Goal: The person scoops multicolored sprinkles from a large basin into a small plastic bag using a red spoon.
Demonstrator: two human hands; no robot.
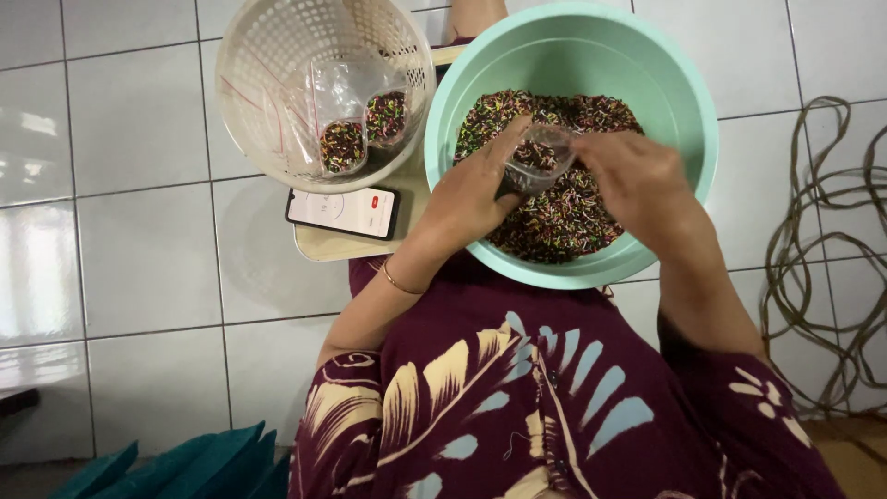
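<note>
A mint green basin rests on my lap, filled with small multicoloured sprinkles. My left hand holds a small clear plastic bag over the basin, partly filled with sprinkles. My right hand is at the bag's open mouth, fingers bent and touching it. A thin bracelet sits on my left wrist.
A white perforated basket at upper left holds two filled clear bags and loose plastic. A phone lies on a small wooden board below it. White floor tiles surround me. A coiled cord lies at right; teal objects sit at bottom left.
</note>
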